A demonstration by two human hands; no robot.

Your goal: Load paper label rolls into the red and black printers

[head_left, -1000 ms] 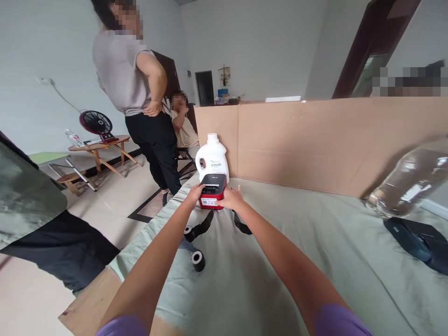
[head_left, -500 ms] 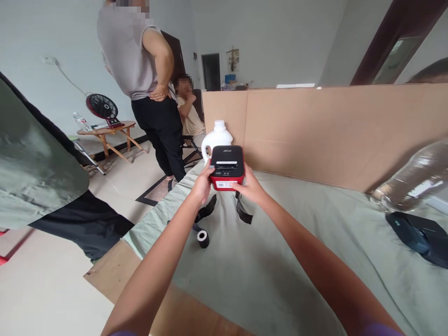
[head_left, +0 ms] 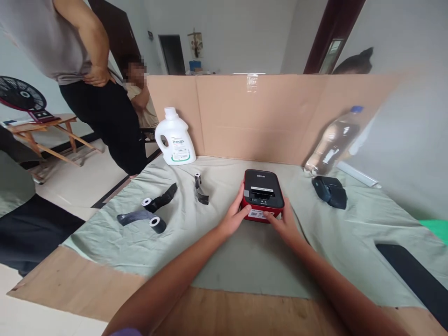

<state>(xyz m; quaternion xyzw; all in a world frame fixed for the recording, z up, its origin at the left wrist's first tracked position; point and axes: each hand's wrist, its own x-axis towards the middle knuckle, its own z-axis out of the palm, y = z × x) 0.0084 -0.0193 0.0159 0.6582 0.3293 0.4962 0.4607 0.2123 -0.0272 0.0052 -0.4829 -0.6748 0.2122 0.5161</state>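
the table's (head_left: 87, 280) wooden front edge juts past the crumpled cloth (head_left: 245, 275); flat cardboard (head_left: 262, 112) walls the back. the smooth, boxy printer (head_left: 264, 189) is over mid-cloth, room either side, clasped between left hand (head_left: 234, 217) and right hand (head_left: 287, 225), thumbs against its front. curled black rolls (head_left: 160, 227) lie well left.

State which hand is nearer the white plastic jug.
Left. The left hand is nearer the camera and right of the jug, at the left side of the boxy red-black device; the right hand, at its right side, is farther.
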